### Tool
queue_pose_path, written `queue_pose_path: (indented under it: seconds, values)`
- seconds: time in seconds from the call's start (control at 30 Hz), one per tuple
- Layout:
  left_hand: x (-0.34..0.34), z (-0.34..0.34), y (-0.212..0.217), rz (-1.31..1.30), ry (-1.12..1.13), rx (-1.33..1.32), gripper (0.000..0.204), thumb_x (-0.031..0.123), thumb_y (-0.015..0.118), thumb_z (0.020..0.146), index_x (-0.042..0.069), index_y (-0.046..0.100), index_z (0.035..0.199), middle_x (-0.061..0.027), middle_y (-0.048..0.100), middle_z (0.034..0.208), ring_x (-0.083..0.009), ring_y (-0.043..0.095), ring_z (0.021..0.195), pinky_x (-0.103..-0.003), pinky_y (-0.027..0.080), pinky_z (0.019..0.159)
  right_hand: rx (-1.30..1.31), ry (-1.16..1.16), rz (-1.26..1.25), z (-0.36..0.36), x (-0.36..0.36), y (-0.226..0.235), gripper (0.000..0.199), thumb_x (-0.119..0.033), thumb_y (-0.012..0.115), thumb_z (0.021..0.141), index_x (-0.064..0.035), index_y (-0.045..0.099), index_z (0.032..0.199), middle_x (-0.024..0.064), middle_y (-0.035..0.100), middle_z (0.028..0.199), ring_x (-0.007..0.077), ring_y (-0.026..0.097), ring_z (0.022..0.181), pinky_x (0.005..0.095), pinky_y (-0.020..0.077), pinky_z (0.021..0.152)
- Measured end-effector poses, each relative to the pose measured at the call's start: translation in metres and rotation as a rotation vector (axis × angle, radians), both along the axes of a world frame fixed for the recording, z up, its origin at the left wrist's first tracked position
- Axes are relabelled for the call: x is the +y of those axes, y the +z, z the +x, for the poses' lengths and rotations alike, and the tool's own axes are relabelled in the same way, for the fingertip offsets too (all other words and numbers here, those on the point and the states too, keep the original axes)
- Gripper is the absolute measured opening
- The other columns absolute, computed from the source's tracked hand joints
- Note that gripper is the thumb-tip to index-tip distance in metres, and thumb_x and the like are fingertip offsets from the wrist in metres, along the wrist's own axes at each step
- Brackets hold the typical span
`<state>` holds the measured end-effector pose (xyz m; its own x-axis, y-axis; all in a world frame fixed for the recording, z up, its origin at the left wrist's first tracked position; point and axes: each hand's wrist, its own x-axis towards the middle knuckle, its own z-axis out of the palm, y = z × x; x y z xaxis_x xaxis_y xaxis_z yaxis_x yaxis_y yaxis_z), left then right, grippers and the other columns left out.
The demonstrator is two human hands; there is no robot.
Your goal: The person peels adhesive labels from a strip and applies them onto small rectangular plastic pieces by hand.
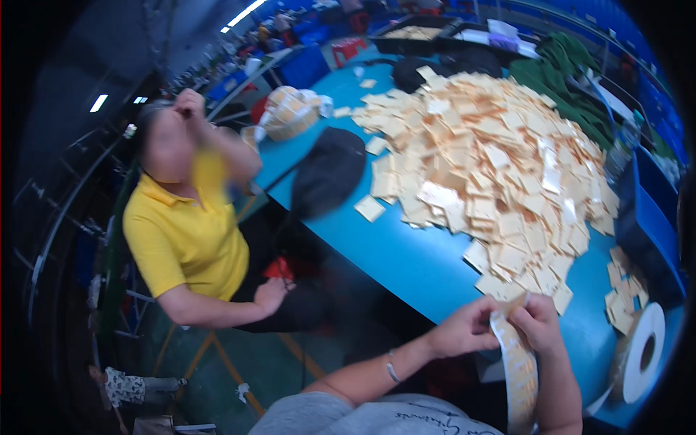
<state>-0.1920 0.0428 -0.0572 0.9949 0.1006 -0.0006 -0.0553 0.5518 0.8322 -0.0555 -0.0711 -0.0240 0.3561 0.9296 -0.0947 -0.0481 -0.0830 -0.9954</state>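
Note:
Both my hands meet over the near edge of the blue table, fingers pinched. My left hand (pixel 466 328) grips the top of a long strip of labels (pixel 518 380), pale backing with tan patches, which hangs down toward my lap. Close beside it, my right hand (pixel 538 324) is closed at the fingertips. A small flat tan piece (pixel 513 301) shows between the two hands, partly covered by fingers. Just beyond them rises a large heap of flat cream squares (pixel 500 170), its near end almost touching my hands.
A white-sided label roll (pixel 644 351) stands at the right, near a smaller cluster of squares (pixel 623 293) and a blue bin (pixel 652 217). A black cloth-like item (pixel 330 172) lies on the left table edge. A person in yellow (pixel 185 232) sits at left, one hand raised.

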Motion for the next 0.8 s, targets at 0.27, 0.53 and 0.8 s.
queue_pose_path:
  seconds: [0.27, 0.53, 0.8]
  values:
    - [0.010, 0.008, 0.005, -0.013, -0.026, 0.005, 0.037, -0.004, 0.060, 0.072, 0.004, 0.041, 0.102, -0.0056, 0.043, 0.113, -0.0127, 0.044, 0.105, -0.029, 0.039, 0.090, 0.121, -0.016, 0.088, 0.001, 0.002, -0.006, 0.017, -0.014, 0.054, 0.081, 0.0024, 0.059, 0.084, 0.0034, 0.059, 0.072, 0.0066, 0.053, 0.063, 0.0202, 0.0434, 0.056]
    - [0.015, -0.032, 0.034, -0.178, 0.117, -0.164, 0.055, 0.020, 0.076, 0.062, 0.007, 0.037, 0.099, -0.0121, 0.045, 0.110, -0.0203, 0.050, 0.095, -0.032, 0.038, 0.087, 0.055, -0.136, 0.051, 0.003, -0.009, -0.004, 0.009, -0.005, 0.052, 0.073, 0.0011, 0.059, 0.075, 0.0022, 0.057, 0.066, 0.0072, 0.050, 0.056, 0.0204, 0.0398, 0.050]
    - [0.066, -0.162, 0.142, 0.183, 0.510, -1.582, 0.030, 0.017, 0.053, 0.080, 0.015, 0.046, 0.110, -0.0048, 0.050, 0.103, -0.0217, 0.053, 0.093, -0.031, 0.048, 0.065, 0.212, -0.224, 0.117, 0.003, 0.005, -0.002, 0.009, -0.006, 0.048, 0.077, -0.0016, 0.055, 0.073, 0.0005, 0.055, 0.065, 0.0049, 0.048, 0.052, 0.0190, 0.0369, 0.046]
